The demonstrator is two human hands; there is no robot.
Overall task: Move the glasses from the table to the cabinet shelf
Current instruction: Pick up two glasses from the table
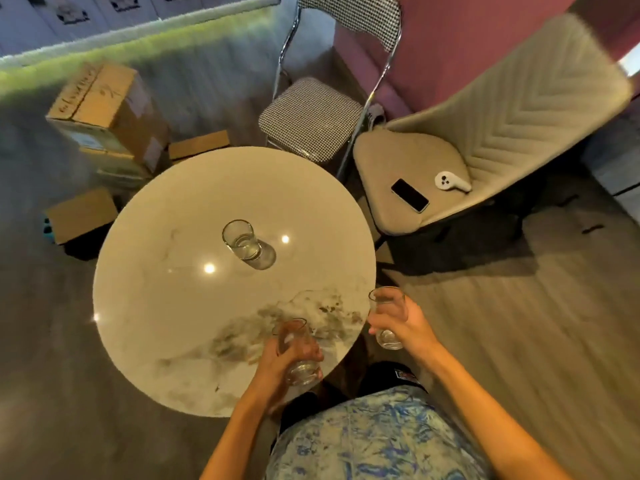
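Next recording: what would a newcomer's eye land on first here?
Both hands hold clear glasses at the round marble table's near edge: the left hand grips the left glass over the tabletop, the right hand the right glass by the table's right rim. A third glass stands upright alone near the table's middle. A phone and a white controller lie on the beige chair to the right.

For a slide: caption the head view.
Left hand holds one glass, right hand a second glass; third glass stands on the round table.
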